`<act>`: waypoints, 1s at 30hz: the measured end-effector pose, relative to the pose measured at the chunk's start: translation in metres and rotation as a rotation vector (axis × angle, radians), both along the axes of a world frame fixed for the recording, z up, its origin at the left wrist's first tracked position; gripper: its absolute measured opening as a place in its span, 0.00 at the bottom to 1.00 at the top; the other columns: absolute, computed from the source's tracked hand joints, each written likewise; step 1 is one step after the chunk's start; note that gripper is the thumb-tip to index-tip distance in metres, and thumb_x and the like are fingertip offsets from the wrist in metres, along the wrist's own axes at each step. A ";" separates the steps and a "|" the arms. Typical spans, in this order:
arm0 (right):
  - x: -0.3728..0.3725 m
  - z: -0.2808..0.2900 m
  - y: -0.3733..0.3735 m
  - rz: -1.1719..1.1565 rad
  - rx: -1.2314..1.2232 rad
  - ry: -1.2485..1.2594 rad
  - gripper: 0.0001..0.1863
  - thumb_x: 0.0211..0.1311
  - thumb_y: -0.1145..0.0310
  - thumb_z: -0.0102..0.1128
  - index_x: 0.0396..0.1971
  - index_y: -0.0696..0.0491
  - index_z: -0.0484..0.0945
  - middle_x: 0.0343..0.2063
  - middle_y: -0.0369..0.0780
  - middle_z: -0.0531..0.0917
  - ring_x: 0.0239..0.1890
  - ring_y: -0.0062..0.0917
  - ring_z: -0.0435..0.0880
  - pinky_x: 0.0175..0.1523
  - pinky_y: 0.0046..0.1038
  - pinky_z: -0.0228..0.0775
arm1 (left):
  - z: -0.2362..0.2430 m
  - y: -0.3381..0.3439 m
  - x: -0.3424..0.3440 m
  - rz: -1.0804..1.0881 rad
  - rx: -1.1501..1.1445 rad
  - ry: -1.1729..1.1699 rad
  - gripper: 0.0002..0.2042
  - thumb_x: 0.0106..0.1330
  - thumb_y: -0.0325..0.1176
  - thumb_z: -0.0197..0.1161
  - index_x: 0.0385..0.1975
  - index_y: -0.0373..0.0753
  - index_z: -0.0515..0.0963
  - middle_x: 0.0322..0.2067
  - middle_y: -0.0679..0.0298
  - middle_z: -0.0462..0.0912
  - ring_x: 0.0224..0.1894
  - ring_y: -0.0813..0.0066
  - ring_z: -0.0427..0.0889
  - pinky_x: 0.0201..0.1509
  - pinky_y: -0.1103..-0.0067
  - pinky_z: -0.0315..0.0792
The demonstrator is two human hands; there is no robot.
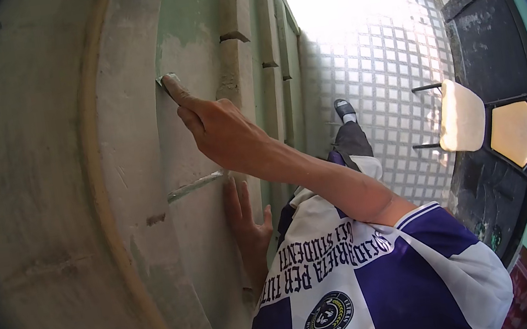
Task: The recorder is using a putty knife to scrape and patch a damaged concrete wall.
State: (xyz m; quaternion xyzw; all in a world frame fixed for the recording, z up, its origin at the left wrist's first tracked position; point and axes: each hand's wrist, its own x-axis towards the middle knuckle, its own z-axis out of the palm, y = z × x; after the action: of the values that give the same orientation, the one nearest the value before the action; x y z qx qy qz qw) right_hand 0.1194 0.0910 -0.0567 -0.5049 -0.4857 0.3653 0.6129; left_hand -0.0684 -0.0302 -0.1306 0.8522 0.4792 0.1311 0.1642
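Observation:
My right hand (222, 126) reaches across to the pale, worn green panelled surface (187, 61) on my left. Its index finger is stretched out and the other fingers are curled in. The whitish, dusty fingertip presses at the inner edge of a recessed panel, with a small pale green bit under it that I cannot make out. Below, my left hand (248, 223) rests against the same surface, fingers straight and thumb apart, holding nothing. Between the hands a narrow, shiny ledge (196, 185) crosses the recess.
Raised slats (233, 9) run along the panelled surface. My foot in a dark sandal (344, 110) stands on a bright tiled floor (371, 70). To the right are a chair with a cream seat (461, 115) and a dark, scuffed bench-like piece (490, 41).

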 end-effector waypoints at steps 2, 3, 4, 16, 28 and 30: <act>0.009 0.005 0.016 -0.031 -0.014 0.021 0.26 0.76 0.69 0.44 0.71 0.52 0.60 0.17 0.52 0.76 0.16 0.37 0.76 0.30 0.41 0.68 | 0.000 0.001 0.002 0.007 -0.011 0.010 0.43 0.49 0.25 0.72 0.70 0.42 0.62 0.71 0.49 0.57 0.72 0.48 0.58 0.74 0.59 0.56; 0.012 0.008 0.021 -0.050 -0.029 0.042 0.26 0.76 0.69 0.44 0.71 0.53 0.59 0.19 0.52 0.77 0.16 0.37 0.77 0.31 0.42 0.69 | 0.001 0.002 0.002 0.002 0.012 0.025 0.43 0.48 0.25 0.72 0.70 0.42 0.62 0.71 0.49 0.58 0.72 0.47 0.58 0.73 0.59 0.56; 0.013 0.006 0.019 -0.059 -0.032 0.046 0.26 0.76 0.69 0.44 0.71 0.53 0.59 0.19 0.52 0.77 0.16 0.37 0.77 0.31 0.42 0.69 | 0.001 0.003 0.001 -0.003 0.035 0.039 0.43 0.48 0.25 0.73 0.69 0.42 0.62 0.71 0.49 0.58 0.72 0.47 0.58 0.73 0.59 0.57; 0.020 0.010 0.025 -0.035 -0.040 0.010 0.26 0.77 0.69 0.42 0.71 0.55 0.57 0.16 0.51 0.78 0.14 0.33 0.76 0.29 0.37 0.72 | 0.002 0.007 0.001 -0.031 0.034 0.115 0.44 0.46 0.26 0.74 0.68 0.39 0.64 0.71 0.48 0.59 0.73 0.47 0.57 0.75 0.60 0.55; 0.016 0.014 0.000 0.076 -0.084 0.065 0.25 0.77 0.68 0.42 0.70 0.54 0.61 0.14 0.49 0.76 0.13 0.26 0.73 0.29 0.36 0.70 | -0.002 0.001 -0.003 0.030 -0.009 -0.010 0.46 0.50 0.35 0.79 0.69 0.33 0.60 0.68 0.45 0.63 0.72 0.48 0.59 0.74 0.60 0.55; 0.017 0.013 -0.004 0.097 -0.096 0.050 0.25 0.77 0.68 0.42 0.70 0.54 0.62 0.15 0.49 0.78 0.13 0.26 0.74 0.30 0.36 0.71 | 0.001 0.000 0.003 0.039 -0.001 -0.007 0.45 0.52 0.36 0.77 0.69 0.33 0.59 0.69 0.46 0.62 0.72 0.48 0.60 0.74 0.60 0.55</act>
State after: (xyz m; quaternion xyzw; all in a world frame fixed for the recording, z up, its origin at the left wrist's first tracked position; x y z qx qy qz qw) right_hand 0.1363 0.0870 -0.0435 -0.5002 -0.4760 0.4303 0.5815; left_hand -0.0656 -0.0301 -0.1292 0.8421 0.4952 0.1370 0.1639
